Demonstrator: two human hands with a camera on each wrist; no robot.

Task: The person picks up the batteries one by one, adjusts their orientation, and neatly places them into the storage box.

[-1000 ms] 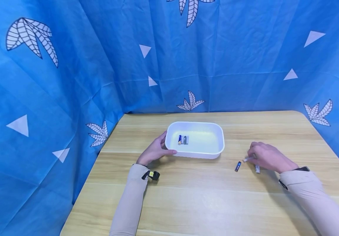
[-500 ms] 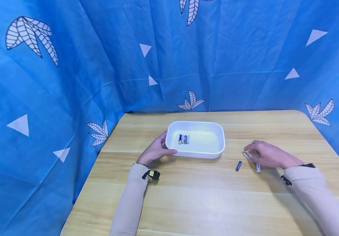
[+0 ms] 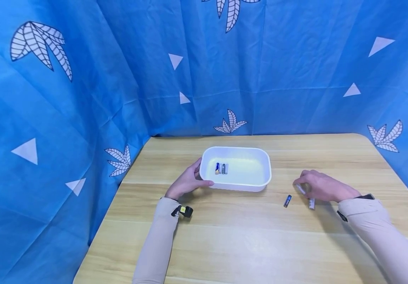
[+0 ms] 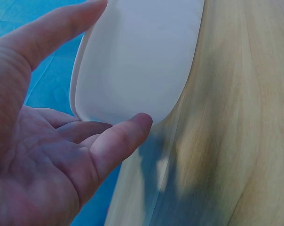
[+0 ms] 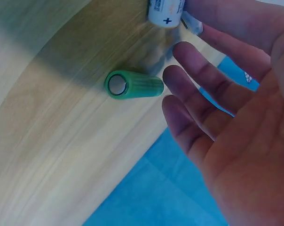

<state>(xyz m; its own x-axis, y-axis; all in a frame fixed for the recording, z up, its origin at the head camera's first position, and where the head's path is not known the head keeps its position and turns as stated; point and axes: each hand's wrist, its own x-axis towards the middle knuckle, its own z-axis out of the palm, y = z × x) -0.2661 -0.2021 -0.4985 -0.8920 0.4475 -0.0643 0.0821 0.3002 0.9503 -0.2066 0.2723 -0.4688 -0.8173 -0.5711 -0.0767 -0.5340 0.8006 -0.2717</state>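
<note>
Pinching a white battery (image 3: 300,189) at its fingertips (image 5: 191,12), right hand (image 3: 319,186) hovers right of the white tray (image 3: 265,179); left hand (image 3: 186,181) cups the tray's left rim, fingers relaxed.

white tray (image 3: 265,182): we see it flat mid-table, three batteries (image 3: 221,168) side by side inside | white battery (image 3: 300,188): pinched, lifted | two loose batteries (image 3: 287,200) lying on table
</note>
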